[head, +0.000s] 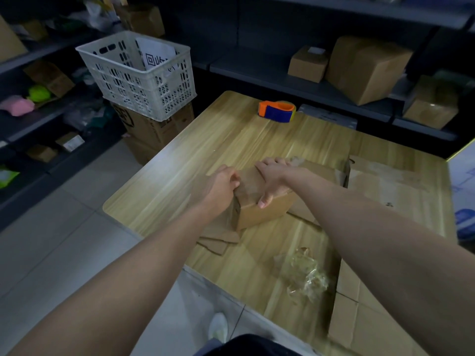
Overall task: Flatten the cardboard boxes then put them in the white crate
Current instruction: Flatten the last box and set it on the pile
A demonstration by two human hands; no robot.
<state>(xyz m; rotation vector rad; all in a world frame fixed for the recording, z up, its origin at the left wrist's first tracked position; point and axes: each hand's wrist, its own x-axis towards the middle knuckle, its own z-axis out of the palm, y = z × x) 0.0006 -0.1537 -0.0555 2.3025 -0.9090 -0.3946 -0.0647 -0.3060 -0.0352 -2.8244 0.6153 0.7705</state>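
A small taped cardboard box stands on the wooden table, on top of flat cardboard pieces. My left hand grips the box's left top edge with curled fingers. Across the top of the box lies my right hand, thumb hooked over the near edge. The white crate sits on stacked boxes to the far left of the table, with a printed white sheet inside. More flattened cardboard lies at the table's right.
An orange and blue tape dispenser sits at the table's far edge. Crumpled clear tape lies near the front. Dark shelves with cardboard boxes line the back and left. My shoe shows on the tiled floor.
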